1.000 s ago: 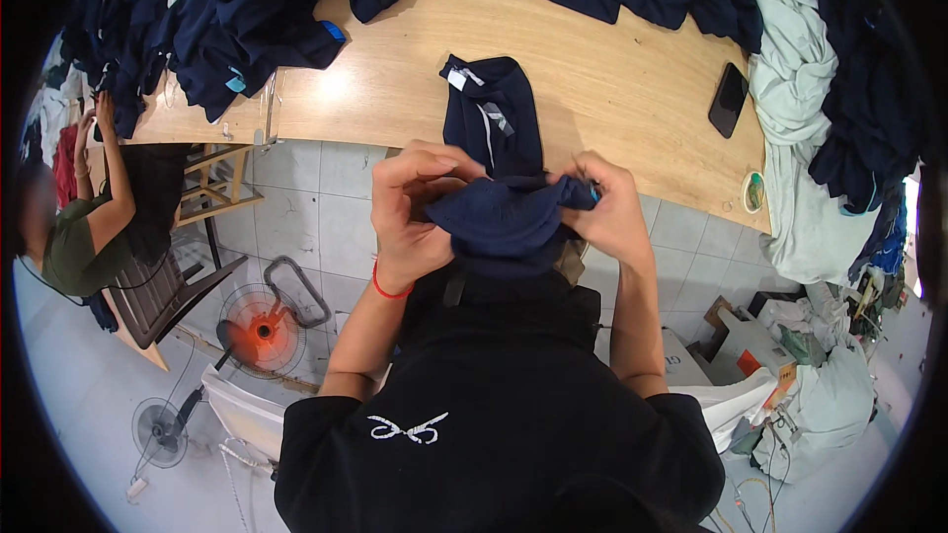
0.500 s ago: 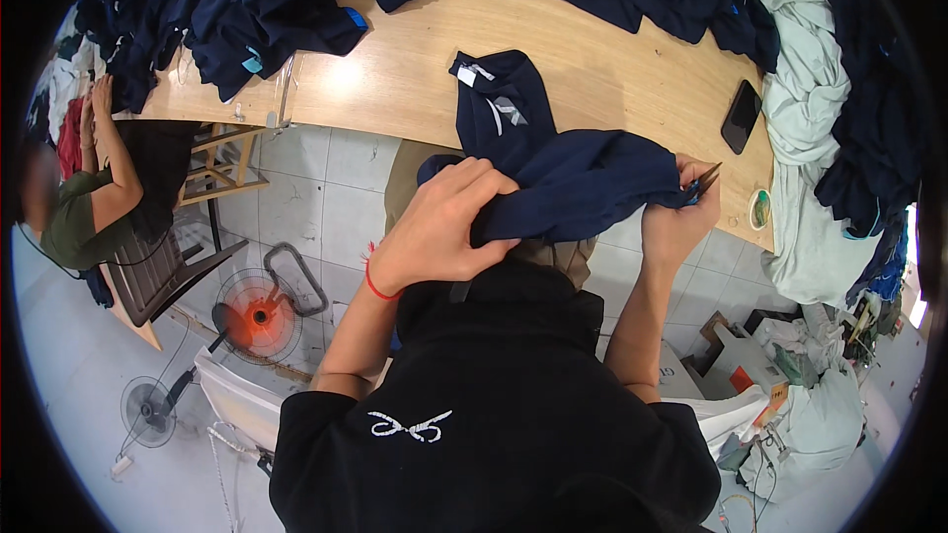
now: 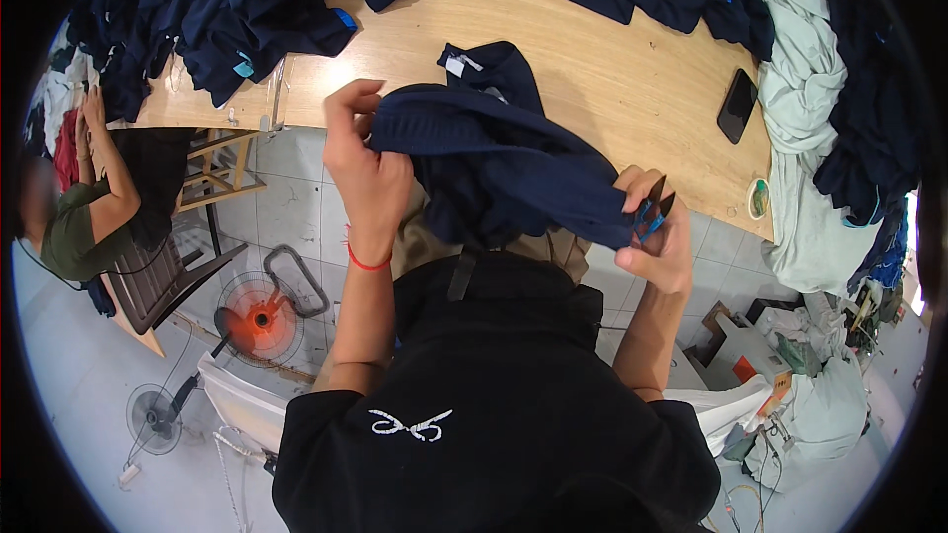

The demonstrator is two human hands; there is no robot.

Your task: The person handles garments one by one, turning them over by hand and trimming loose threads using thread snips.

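Observation:
A dark navy garment (image 3: 509, 163) is stretched between my two hands over my lap and the table's near edge. My left hand (image 3: 367, 183) is closed on its left end, where a thick folded edge or band runs along the top. At the other end, my right hand (image 3: 664, 252) pinches the cloth. That same hand also holds small blue-handled thread snips (image 3: 656, 209), dark blades pointing up and away from the fabric. Farther off, a part of the garment with a white label (image 3: 456, 64) lies on the wooden table (image 3: 617, 104).
Navy garments (image 3: 267, 20) are heaped along the table's far side. Pale green cloth (image 3: 802, 89) hangs over the right end, near a black phone (image 3: 738, 107) and a small round container (image 3: 758, 197). At left are a co-worker (image 3: 94, 207), a chair (image 3: 163, 262) and fans (image 3: 262, 320).
My left hand has moved up and left, spreading the garment's edge. My right hand has shifted slightly down and left, turning so the snips' blades show more clearly.

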